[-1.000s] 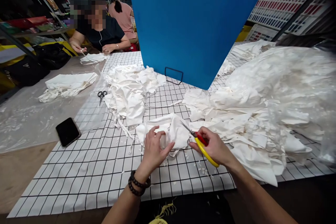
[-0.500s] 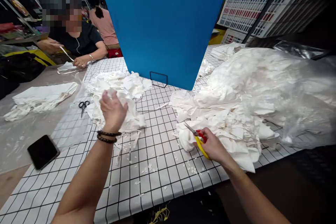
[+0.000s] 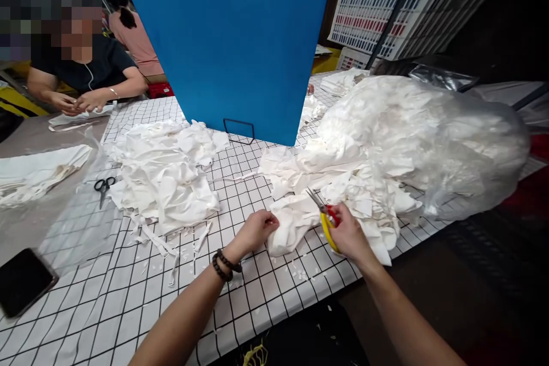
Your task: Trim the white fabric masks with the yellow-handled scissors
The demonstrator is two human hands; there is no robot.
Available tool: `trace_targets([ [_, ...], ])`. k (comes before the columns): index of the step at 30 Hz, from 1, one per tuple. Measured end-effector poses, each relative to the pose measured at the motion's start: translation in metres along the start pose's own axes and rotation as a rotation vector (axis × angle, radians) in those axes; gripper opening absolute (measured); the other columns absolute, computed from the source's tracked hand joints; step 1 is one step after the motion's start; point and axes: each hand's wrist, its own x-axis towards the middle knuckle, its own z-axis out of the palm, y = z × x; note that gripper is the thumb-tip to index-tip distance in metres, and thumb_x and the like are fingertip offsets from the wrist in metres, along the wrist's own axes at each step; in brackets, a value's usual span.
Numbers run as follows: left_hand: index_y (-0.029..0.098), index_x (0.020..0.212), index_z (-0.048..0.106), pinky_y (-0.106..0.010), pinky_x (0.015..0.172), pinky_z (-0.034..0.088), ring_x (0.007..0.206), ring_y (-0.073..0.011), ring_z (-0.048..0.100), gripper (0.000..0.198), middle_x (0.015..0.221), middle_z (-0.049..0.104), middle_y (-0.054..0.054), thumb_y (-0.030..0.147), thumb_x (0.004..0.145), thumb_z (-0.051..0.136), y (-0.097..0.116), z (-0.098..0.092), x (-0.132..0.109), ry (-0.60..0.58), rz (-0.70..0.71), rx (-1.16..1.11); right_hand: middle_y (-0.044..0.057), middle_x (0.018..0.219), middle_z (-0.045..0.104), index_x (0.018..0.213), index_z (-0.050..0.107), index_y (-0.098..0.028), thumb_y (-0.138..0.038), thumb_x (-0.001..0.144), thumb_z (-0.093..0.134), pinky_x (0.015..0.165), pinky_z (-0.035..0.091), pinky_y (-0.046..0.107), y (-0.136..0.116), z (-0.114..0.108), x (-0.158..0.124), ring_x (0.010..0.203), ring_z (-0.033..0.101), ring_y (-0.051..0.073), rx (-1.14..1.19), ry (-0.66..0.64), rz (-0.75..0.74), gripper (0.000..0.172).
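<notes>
My left hand (image 3: 256, 230), with a dark beaded bracelet on the wrist, pinches the left edge of a white cloth piece (image 3: 291, 224) at the front of the right-hand heap. My right hand (image 3: 346, 233) grips scissors (image 3: 326, 220) with red and yellow handles. Their blades point up and to the left, over the cloth. A heap of white cloth pieces (image 3: 373, 194) lies just beyond my right hand. Further left, another pile of white cloth (image 3: 167, 177) spreads out, with loose strips at its near edge.
A blue board (image 3: 231, 40) stands upright across the table. Black scissors (image 3: 103, 189) and a phone (image 3: 26, 283) lie to the left. A clear plastic bag of white cloth (image 3: 450, 131) bulges at right. A co-worker (image 3: 92, 77) sits at the far left; small scraps dot the checked tablecloth (image 3: 163, 320).
My left hand has moved from above the left pile to the right and closed on a cloth piece. The scissors stay in my right hand. The view has turned slightly right.
</notes>
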Motion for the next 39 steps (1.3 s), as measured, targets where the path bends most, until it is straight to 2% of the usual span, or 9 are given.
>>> trace_targets([
  [5,0.018,0.082,0.068,-0.03,0.069,0.048,0.076,-0.0202,0.063,0.015,0.082,0.069,-0.005,0.025,0.081,0.055,-0.022,-0.031,-0.022,0.113,-0.09,0.01,0.005,0.09,0.067,0.094,0.056,-0.024,-0.018,0.068,0.064,0.075,0.041,0.034,0.001,-0.018,0.032,0.089,0.061,0.026,-0.207,-0.033,-0.108,0.027],
  [11,0.017,0.092,0.068,-0.037,0.074,0.049,0.082,-0.0234,0.06,0.022,0.094,0.064,-0.01,0.031,0.085,0.053,-0.039,-0.062,-0.049,0.378,-0.203,0.091,-0.001,0.084,0.068,0.091,0.059,-0.025,-0.025,0.071,0.064,0.068,0.042,0.028,-0.017,0.023,0.034,0.075,0.061,0.018,-0.192,-0.348,-0.251,0.021],
  [14,0.018,0.101,0.065,-0.036,0.072,0.051,0.08,-0.0212,0.059,0.027,0.101,0.06,-0.01,0.037,0.089,0.05,-0.031,-0.056,-0.062,0.455,-0.212,0.104,-0.002,0.084,0.069,0.093,0.056,-0.025,-0.027,0.074,0.062,0.066,0.043,0.025,-0.024,0.043,0.026,0.073,0.061,0.015,-0.147,-0.436,-0.254,0.02],
  [19,0.023,0.12,0.06,-0.037,0.085,0.05,0.1,-0.0234,0.058,0.04,0.123,0.053,-0.01,0.031,0.082,0.067,-0.019,-0.016,-0.061,0.284,-0.003,0.176,-0.001,0.08,0.067,0.088,0.056,-0.023,-0.023,0.072,0.064,0.067,0.042,0.027,-0.025,0.056,0.019,0.073,0.059,0.016,-0.128,-0.44,-0.221,0.018],
  [24,0.02,0.087,0.07,-0.038,0.084,0.046,0.091,-0.0249,0.059,0.013,0.095,0.067,-0.008,0.03,0.085,0.062,-0.018,-0.01,-0.029,0.216,0.049,0.207,0.0,0.085,0.066,0.092,0.052,-0.023,-0.028,0.075,0.065,0.064,0.046,0.027,-0.027,0.037,0.014,0.073,0.061,0.016,-0.054,-0.395,-0.153,0.023],
  [29,0.02,0.083,0.064,-0.032,0.072,0.045,0.077,-0.0209,0.06,0.028,0.077,0.067,-0.004,0.04,0.093,0.046,-0.013,-0.051,0.005,0.318,-0.031,0.118,0.0,0.082,0.063,0.092,0.048,-0.023,-0.032,0.07,0.076,0.067,0.049,0.03,-0.041,-0.001,0.002,0.072,0.059,0.016,0.24,-0.319,-0.058,0.036],
  [33,0.017,0.096,0.06,-0.032,0.07,0.045,0.08,-0.0218,0.061,0.033,0.084,0.066,-0.006,0.04,0.096,0.036,-0.014,-0.092,0.029,0.487,-0.161,0.053,-0.002,0.081,0.06,0.096,0.051,-0.024,-0.026,0.071,0.079,0.065,0.046,0.026,-0.06,-0.025,-0.01,0.07,0.055,0.012,0.537,-0.407,0.004,0.038],
  [36,0.012,0.112,0.056,-0.036,0.079,0.045,0.094,-0.0253,0.059,0.033,0.101,0.065,-0.013,0.035,0.093,0.041,-0.009,-0.105,0.024,0.583,-0.245,0.03,-0.003,0.078,0.057,0.093,0.053,-0.024,-0.023,0.072,0.078,0.062,0.042,0.023,-0.07,-0.031,-0.019,0.067,0.051,0.01,0.632,-0.44,0.04,0.033],
  [39,0.013,0.104,0.063,-0.035,0.076,0.046,0.086,-0.0241,0.061,0.034,0.095,0.067,-0.012,0.039,0.09,0.048,0.007,-0.082,-0.007,0.516,-0.277,-0.018,-0.004,0.075,0.054,0.088,0.052,-0.022,-0.025,0.072,0.078,0.053,0.036,0.021,-0.071,-0.02,-0.03,0.06,0.045,0.008,0.677,-0.444,0.133,0.031],
])
